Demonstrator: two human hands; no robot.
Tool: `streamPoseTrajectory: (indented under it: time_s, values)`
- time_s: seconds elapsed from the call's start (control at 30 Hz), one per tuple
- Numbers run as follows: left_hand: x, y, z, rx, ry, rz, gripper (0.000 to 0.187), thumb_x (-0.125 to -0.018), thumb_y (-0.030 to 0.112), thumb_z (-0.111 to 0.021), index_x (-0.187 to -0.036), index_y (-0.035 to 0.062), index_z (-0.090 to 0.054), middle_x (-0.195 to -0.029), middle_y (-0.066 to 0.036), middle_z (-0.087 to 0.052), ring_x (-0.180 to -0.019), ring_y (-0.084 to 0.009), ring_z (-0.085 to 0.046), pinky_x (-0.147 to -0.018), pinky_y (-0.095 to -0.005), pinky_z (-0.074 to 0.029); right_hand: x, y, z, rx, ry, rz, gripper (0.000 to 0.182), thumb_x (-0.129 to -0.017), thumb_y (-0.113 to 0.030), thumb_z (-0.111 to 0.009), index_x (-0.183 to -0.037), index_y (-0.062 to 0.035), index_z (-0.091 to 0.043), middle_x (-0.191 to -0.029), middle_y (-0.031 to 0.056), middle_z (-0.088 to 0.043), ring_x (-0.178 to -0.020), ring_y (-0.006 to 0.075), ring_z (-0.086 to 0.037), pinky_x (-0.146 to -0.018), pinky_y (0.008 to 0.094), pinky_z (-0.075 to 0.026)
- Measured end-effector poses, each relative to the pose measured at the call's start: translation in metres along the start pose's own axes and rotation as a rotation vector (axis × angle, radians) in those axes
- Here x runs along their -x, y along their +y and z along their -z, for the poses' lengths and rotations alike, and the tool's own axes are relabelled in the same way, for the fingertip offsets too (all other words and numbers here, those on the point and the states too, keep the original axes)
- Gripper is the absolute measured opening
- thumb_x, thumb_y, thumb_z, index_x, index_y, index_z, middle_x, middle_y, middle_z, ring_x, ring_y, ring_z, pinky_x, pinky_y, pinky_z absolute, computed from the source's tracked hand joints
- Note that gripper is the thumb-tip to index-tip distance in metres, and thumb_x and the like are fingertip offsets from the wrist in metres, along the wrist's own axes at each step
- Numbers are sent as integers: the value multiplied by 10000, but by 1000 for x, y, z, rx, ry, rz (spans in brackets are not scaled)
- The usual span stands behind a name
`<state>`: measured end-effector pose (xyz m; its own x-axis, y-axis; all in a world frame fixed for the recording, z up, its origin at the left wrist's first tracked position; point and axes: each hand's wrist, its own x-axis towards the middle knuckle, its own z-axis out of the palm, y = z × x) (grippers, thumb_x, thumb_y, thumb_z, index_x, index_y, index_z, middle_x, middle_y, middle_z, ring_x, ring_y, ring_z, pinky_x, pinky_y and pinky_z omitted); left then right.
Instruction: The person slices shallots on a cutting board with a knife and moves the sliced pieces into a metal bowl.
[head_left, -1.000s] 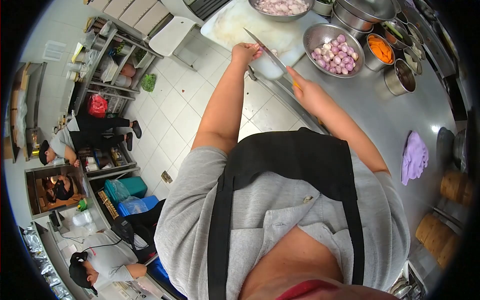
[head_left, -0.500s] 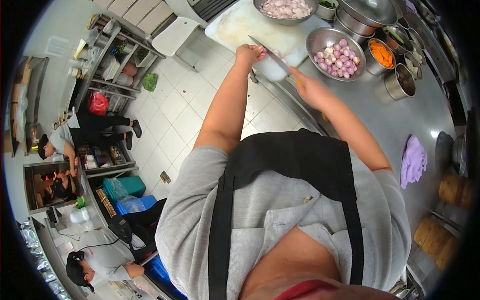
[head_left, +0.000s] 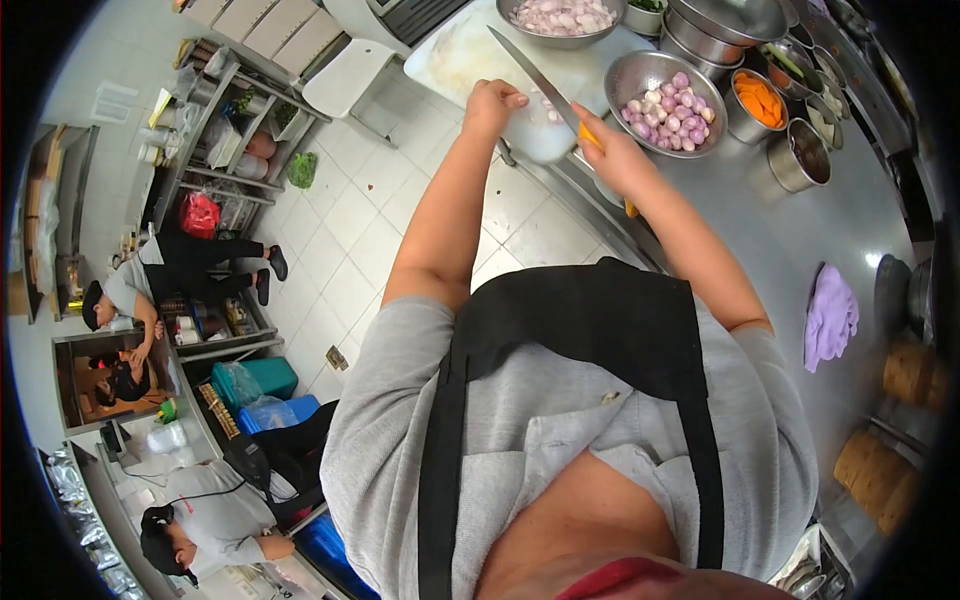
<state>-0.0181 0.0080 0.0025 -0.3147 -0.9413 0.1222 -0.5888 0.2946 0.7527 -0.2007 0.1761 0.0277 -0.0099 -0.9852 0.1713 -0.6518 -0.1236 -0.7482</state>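
Note:
My right hand (head_left: 612, 150) grips the orange handle of a long knife (head_left: 533, 72), whose blade slants up and to the left over the white cutting board (head_left: 470, 45). At the board's near edge my left hand (head_left: 493, 102) has its fingers curled on a small pale shallot piece (head_left: 545, 105), right beside the blade. A steel colander (head_left: 632, 75) of peeled pink shallots (head_left: 672, 107) stands just right of the board. Behind the board sits a steel bowl of sliced shallots (head_left: 562, 15).
Steel pots with carrot slices (head_left: 760, 98) and other ingredients line the back of the steel counter (head_left: 780, 220). A purple cloth (head_left: 830, 315) and bamboo steamers (head_left: 885, 460) lie to the right. Other people work far left near shelves (head_left: 220, 110) on the tiled floor.
The knife has tilted up, its tip now higher over the board. My right hand has shifted slightly up and left; the left hand stays at the board's edge.

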Motion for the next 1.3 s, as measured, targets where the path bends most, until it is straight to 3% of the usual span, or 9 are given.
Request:
streamPoseTrajectory:
  time_s: [0.07, 0.13, 0.27, 0.33, 0.47, 0.63, 0.93, 1.17, 1.3]
  values:
    - [1, 7, 11, -146, 30, 11, 230, -811, 261, -682, -795, 31, -687, -697, -123, -643, -580, -164, -622, -575, -312, -492, 4, -5, 3, -6, 12, 62, 544, -917, -172, -471, -1425, -256, -295, -862, 160, -629, -578, 274, -577, -607, 376, -474]
    - [-2, 7, 21, 54, -166, 348, 278, -835, 317, -640, -801, 46, -689, -656, -106, -636, -535, -150, -603, -539, -308, -471, 12, -30, 15, -210, -136, -169, 540, -920, -156, -457, -1426, -260, -301, -748, 73, -574, -500, 157, -511, -503, 313, -453]
    - [-13, -14, 13, 100, -220, 460, 285, -858, 325, -612, -811, 55, -692, -652, -75, -638, -505, -145, -588, -530, -308, -470, 20, -42, 12, -377, -284, -415, 543, -919, -150, -446, -1429, -267, -299, -672, 9, -483, -465, 86, -430, -424, 253, -404]
    - [-7, -6, 14, 227, -179, 510, 262, -827, 229, -682, -854, -29, -651, -737, -72, -632, -592, -144, -592, -556, -245, -509, 22, -38, 3, -217, -285, -342, 542, -893, -176, -473, -1415, -193, -325, -804, 188, -609, -607, 223, -570, -594, 344, -475]
    - [-2, 8, 16, 148, -80, 426, 237, -869, 255, -601, -843, 32, -678, -729, -67, -658, -574, -142, -618, -518, -310, -478, 21, -40, 4, -212, -316, -343, 544, -891, -185, -476, -1414, -184, -325, -813, 195, -613, -608, 233, -574, -596, 348, -474]
    - [-5, 12, 18, 503, -103, 550, 191, -825, 104, -655, -935, -51, -646, -889, -117, -657, -721, -177, -629, -670, -274, -558, 17, -45, 10, -185, -350, -349, 536, -896, -190, -467, -1411, -163, -325, -857, 221, -618, -672, 267, -601, -645, 359, -479]
    - [1, 10, 16, 748, -154, 513, 152, -830, 7, -628, -958, -67, -593, -913, -106, -634, -823, -206, -639, -765, -297, -568, 12, -29, 2, -59, -289, -211, 546, -897, -186, -457, -1417, -142, -297, -866, 259, -619, -767, 362, -613, -706, 421, -473]
    - [-5, 1, 11, 750, -169, 550, 196, -840, 43, -638, -991, -65, -576, -930, -110, -629, -840, -201, -630, -785, -289, -563, 18, -37, 15, -15, -269, -161, 537, -893, -169, -454, -1409, -140, -306, -842, 265, -612, -755, 370, -608, -696, 440, -467]
    - [-5, -1, 10, 781, -154, 552, 193, -841, 52, -645, -952, -79, -557, -888, -125, -627, -748, -188, -628, -678, -277, -576, 33, -39, 22, 27, -272, -114, 521, -898, -143, -447, -1400, -118, -311, -834, 261, -602, -767, 374, -601, -701, 450, -461]
